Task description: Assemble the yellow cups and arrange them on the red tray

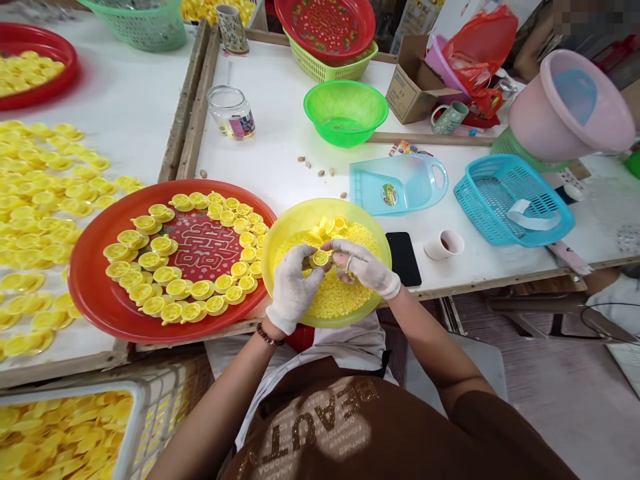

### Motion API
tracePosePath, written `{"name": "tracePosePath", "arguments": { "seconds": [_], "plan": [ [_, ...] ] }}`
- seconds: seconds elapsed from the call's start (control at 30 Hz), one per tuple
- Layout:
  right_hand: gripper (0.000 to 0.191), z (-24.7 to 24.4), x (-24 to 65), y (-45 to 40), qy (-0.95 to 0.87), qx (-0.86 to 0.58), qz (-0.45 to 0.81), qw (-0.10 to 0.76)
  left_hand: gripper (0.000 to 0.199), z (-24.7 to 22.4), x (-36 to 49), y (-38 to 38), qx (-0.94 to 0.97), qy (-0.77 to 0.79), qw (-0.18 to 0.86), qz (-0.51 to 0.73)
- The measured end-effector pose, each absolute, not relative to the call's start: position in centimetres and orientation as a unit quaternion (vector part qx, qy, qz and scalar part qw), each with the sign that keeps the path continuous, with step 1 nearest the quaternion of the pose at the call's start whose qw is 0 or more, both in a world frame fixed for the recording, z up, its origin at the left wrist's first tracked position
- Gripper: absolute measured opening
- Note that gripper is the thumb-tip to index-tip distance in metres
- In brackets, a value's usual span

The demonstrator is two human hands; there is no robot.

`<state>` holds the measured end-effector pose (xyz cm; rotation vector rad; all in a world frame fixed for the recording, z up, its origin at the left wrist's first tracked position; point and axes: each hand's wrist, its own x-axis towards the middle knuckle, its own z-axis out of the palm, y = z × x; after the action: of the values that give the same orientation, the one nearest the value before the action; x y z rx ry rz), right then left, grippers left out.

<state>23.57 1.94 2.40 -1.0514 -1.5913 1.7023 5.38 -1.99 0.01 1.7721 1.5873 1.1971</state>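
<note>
Both my hands wear white gloves with bare fingertips and meet over a yellow bowl (280,230). Between the fingers of my left hand (295,283) is a small round yellow plastic piece (321,258). My right hand (367,267) pinches at the right side of that same piece. Small yellow beads (335,303) fill much of the bowl, and a few more yellow pieces (333,227) lie on them at the back. To the left stands a red tray (90,293), with rows of similar yellow cup-like pieces (177,288) set around its patterned middle.
Loose yellow pieces (45,173) cover the left table. A phone (404,259), a paper cup (444,245), a blue scoop (400,183) and a blue basket (515,200) lie to the right. Behind stand a green bowl (345,113) and a glass jar (231,112). A crate (150,407) sits lower left.
</note>
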Motion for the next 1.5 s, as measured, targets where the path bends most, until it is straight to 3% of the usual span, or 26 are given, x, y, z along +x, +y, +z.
{"name": "tracePosePath", "arguments": {
  "seconds": [0.13, 0.3, 0.5, 0.57, 0.73, 0.93, 1.1, 1.17, 1.3, 1.5],
  "plan": [
    [0.027, 2.0, 22.6, 2.0, -0.623, -0.434, 0.569, 0.315, 0.025, 0.1, 5.4, -2.0, 0.672, 0.576, 0.202, 0.419],
    [0.029, 2.0, 23.6, 2.1, -0.574, -0.403, 0.654, 0.283, 0.022, 0.2, 5.4, -2.1, 0.671, 0.587, 0.193, 0.410],
    [0.028, 2.2, 22.6, 2.0, -0.629, -0.442, 0.560, 0.309, 0.015, 0.3, 5.5, -2.0, 0.691, 0.582, 0.183, 0.387],
    [0.026, 2.0, 22.6, 2.1, -0.617, -0.438, 0.581, 0.299, 0.015, 0.3, 5.4, -2.1, 0.688, 0.585, 0.182, 0.388],
    [0.029, 2.0, 23.8, 2.2, -0.540, -0.391, 0.684, 0.295, 0.019, 0.2, 5.3, -2.1, 0.668, 0.585, 0.203, 0.413],
    [0.032, 2.1, 22.8, 1.8, -0.579, -0.437, 0.617, 0.304, 0.020, 0.6, 5.7, -2.2, 0.669, 0.593, 0.194, 0.404],
    [0.038, 1.3, 23.0, 1.3, -0.536, -0.430, 0.635, 0.352, 0.037, 2.2, 3.3, -2.2, 0.677, 0.581, 0.194, 0.409],
    [0.039, 1.1, 23.1, 1.3, -0.528, -0.425, 0.642, 0.357, 0.032, 3.2, 0.4, -1.5, 0.683, 0.590, 0.159, 0.400],
    [0.036, 1.4, 22.7, 1.0, -0.542, -0.432, 0.641, 0.331, 0.024, 4.0, -7.8, 0.9, 0.662, 0.675, 0.052, 0.321],
    [0.031, 1.3, 22.0, 0.8, -0.571, -0.441, 0.619, 0.310, 0.027, 1.9, -16.5, 4.6, 0.643, 0.761, -0.024, 0.079]
  ]
}}
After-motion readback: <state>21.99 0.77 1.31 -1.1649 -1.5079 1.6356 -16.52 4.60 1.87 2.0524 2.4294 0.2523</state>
